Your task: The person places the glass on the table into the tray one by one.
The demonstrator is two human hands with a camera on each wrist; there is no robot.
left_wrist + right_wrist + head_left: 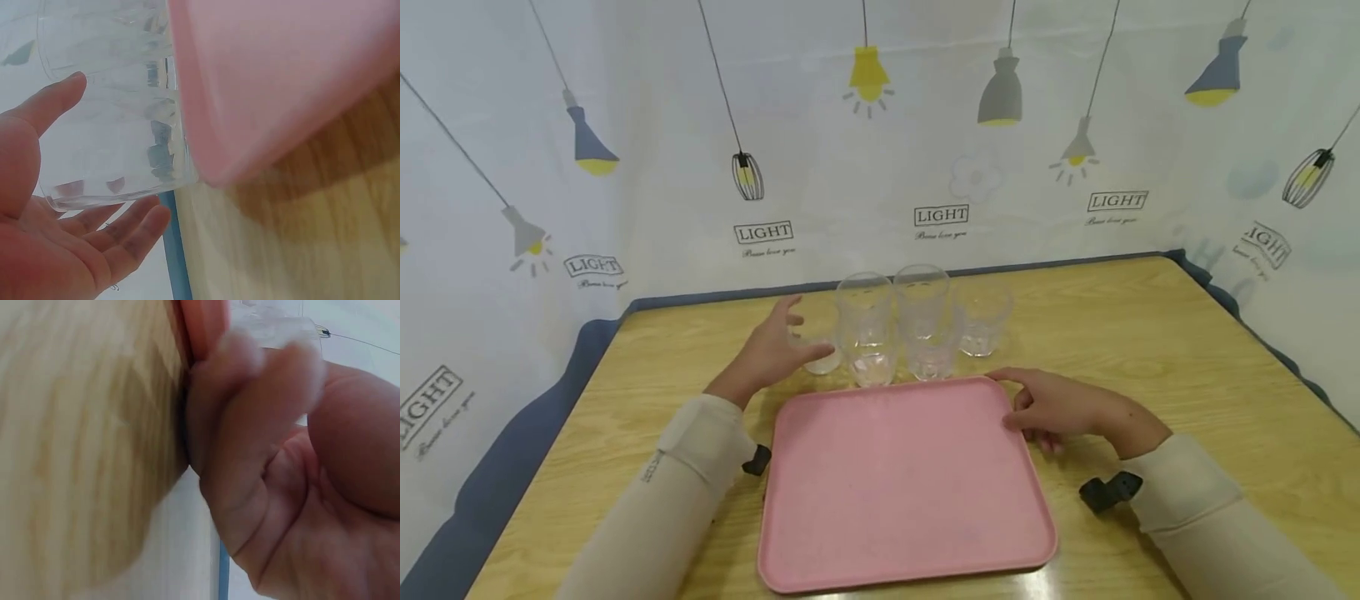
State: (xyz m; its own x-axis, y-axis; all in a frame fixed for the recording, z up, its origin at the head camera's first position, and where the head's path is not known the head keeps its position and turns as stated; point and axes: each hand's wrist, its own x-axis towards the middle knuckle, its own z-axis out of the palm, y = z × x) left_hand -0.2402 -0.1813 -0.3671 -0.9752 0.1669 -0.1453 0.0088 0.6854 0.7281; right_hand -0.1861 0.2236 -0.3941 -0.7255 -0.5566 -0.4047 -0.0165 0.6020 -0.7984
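Note:
A pink tray [910, 483] lies on the wooden table. My right hand [1063, 408] grips its far right corner, with the thumb on the rim and other fingers curled at the edge; in the right wrist view, the curled fingers [250, 406] hide most of the contact. Several clear drinking glasses [872, 362] stand behind the tray. My left hand [775, 346] is around the leftmost glass [823, 362], thumb and fingers spread apart. In the left wrist view, the thumb reaches along one side of a clear glass [119, 150] while the fingers extend past the other.
The wooden table [1150, 333] extends to both sides of the tray. A white cloth [850, 167] printed with hanging lamps rises along the back and sides, its dark blue border [700, 297] running by the table's edge.

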